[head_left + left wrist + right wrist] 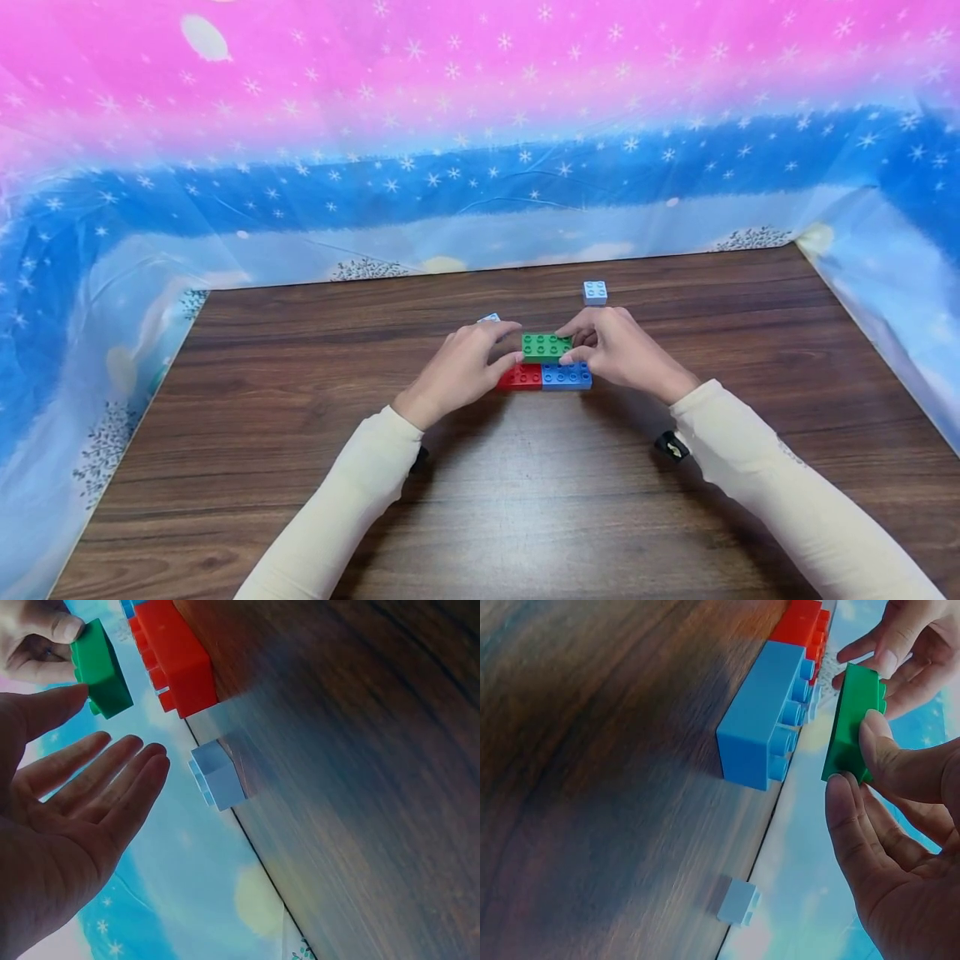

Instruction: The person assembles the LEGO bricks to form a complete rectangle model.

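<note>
Looks like smooth plastic on the green building brick (847,720), red brick (180,664), blue brick (756,712) and pale blue bricks (595,292); like glossy wood grain across the counter (262,417), creased cloth on the backdrop (480,100), matt fabric on the sleeves (795,496).

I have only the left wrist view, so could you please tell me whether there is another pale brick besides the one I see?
Observer: Yes, the head view shows a second pale brick on the table, just beyond the right hand.
Operator: Thank you; and what is the scrap of blue by the red brick?
Observer: The right wrist view shows it is a long blue brick, end to end with the red one.
Operator: Could you also tell me what the person's arms are wearing?
Observer: In the head view, long pale sleeves reach down to both wrists.
</note>
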{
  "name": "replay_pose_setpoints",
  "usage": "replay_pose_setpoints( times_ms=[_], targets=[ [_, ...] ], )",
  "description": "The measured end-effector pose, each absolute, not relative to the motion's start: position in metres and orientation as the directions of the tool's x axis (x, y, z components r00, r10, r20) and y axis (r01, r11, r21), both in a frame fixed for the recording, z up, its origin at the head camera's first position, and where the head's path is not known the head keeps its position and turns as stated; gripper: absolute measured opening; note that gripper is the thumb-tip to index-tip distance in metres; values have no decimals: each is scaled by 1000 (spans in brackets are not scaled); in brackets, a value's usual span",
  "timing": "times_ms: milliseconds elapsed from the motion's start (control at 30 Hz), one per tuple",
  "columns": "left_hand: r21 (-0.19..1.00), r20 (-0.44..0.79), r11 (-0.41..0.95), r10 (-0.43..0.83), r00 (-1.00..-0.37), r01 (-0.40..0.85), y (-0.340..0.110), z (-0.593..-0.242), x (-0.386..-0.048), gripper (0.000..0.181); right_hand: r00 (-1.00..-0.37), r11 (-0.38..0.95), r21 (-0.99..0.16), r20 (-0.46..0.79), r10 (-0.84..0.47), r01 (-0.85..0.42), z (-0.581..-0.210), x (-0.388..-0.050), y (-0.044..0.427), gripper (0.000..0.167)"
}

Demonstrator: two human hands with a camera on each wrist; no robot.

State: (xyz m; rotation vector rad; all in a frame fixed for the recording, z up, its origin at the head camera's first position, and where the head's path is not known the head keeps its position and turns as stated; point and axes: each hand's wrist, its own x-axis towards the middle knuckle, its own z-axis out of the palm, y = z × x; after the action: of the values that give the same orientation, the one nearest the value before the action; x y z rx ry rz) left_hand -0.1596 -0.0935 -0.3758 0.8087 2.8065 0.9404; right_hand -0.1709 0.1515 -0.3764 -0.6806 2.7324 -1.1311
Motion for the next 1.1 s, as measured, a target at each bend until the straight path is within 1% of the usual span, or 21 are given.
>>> replay_pose_setpoints(
  times_ms=[533, 833, 1100],
  targets=[
    [590, 58, 651, 557, -829, 478, -93, -377, -157, 43, -882, 603, -707, 62, -467, -369, -377, -164, 148, 27],
    [594, 36, 652, 564, -825, 471, -92, -379, -155, 40, -879, 604, -707, 52, -473, -367, -379, -161, 146, 27],
    [580, 22, 665, 564, -826, 470, -92, -382, -155, 41, -877, 600, -714, 42, -478, -361, -381, -162, 145, 27]
  ],
)
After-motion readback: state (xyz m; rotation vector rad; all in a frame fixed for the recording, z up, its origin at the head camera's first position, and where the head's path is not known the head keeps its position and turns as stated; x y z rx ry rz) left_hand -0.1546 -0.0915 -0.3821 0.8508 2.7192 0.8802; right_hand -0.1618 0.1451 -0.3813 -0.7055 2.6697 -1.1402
